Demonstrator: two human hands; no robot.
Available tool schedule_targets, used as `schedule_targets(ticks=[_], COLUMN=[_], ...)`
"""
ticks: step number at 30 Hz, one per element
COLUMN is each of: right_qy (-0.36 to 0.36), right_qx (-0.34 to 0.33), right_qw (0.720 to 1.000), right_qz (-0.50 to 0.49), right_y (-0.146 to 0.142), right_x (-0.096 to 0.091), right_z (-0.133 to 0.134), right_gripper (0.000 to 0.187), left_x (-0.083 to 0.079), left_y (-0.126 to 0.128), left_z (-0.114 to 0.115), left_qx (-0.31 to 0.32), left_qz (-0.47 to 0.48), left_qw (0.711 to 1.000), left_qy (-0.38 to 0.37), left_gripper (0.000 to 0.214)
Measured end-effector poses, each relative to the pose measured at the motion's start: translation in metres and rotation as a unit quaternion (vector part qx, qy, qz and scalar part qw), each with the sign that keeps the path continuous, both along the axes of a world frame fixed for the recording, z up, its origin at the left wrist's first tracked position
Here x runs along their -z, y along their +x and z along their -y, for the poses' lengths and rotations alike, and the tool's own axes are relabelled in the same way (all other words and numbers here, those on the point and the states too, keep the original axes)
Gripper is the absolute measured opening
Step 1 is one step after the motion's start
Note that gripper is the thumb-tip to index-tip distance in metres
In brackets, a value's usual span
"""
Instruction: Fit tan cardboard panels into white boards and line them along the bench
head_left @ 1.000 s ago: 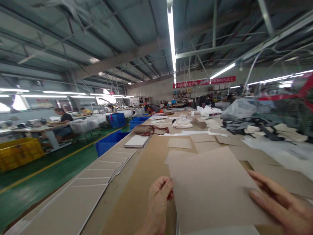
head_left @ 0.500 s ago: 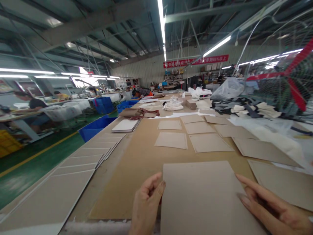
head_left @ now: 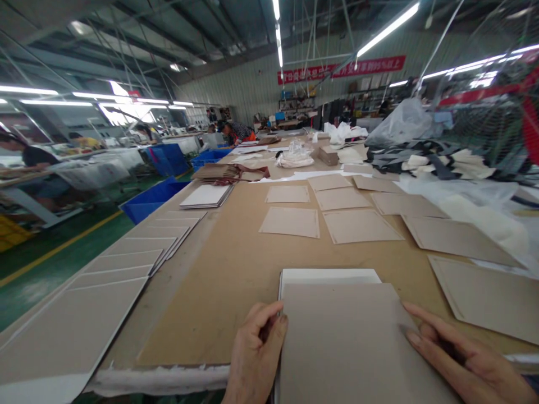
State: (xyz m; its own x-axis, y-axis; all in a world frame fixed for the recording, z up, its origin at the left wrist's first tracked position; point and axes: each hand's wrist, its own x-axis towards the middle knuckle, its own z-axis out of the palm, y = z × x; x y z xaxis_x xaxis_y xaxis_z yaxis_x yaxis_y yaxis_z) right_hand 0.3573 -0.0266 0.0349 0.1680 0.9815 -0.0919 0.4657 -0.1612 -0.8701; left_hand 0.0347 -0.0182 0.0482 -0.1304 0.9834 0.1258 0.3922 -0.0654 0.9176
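A flat grey-beige panel lies in front of me, close to the table's near edge. My left hand pinches its left edge between thumb and bent fingers. At the right edge, my right hand grips with the thumb on top and the forefinger stretched along the side. Beneath the panel is a stack with a white top, showing past the panel's far edge and at its left side. My hands and the panel hide the rest of this stack.
Similar beige pieces are laid out across the brown board. Overlapping panels with white edges run down the left side. Dark and cream scraps and clear plastic lie at right. Blue bins stand left of the table.
The view has tilted down. The panel has shifted toward me against the stack, whose white top now shows beyond the far edge. Both hands keep hold of the panel's sides.
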Motion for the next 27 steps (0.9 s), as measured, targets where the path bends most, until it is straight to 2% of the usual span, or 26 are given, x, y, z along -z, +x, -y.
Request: schedule_targets(ticks=[4,6,9,14,21,23,27], right_qy=[-0.001,-0.011,-0.034,-0.040,-0.081,-0.075,-0.019], right_qx=[0.024,0.005,-0.028,-0.029,-0.016,-0.017,-0.009], right_qw=[1.000,1.000,0.999,0.997,0.997,0.997,0.998], right_qz=[0.006,0.009,0.019,0.051,-0.002,-0.007,0.052], right_y=[-0.012,-0.013,-0.008,-0.002,0.000,0.001,0.000], right_x=[-0.011,-0.013,-0.010,-0.004,0.003,0.007,0.008], right_z=[-0.017,-0.024,-0.032,-0.039,-0.036,-0.036,-0.037], right_gripper=[0.069,0.069,0.069,0.069,0.069,0.069,0.059], left_x=[0.001,0.001,0.001,0.005,0.007,0.007,0.006], left_y=[0.005,0.007,0.008,0.006,0.004,0.004,0.004], left_z=[-0.013,-0.019,-0.027,-0.038,-0.040,-0.039,-0.039], left_qx=[-0.021,-0.025,-0.024,-0.025,-0.024,-0.025,-0.033], left_qz=[-0.008,-0.012,-0.018,-0.027,-0.034,-0.033,-0.026], left_qw=[1.000,1.000,1.000,0.999,0.999,0.999,0.999], left_qy=[0.000,-0.004,-0.009,-0.008,-0.005,-0.004,0.001], left_gripper=[0.025,0.024,0.023,0.022,0.024,0.024,0.022])
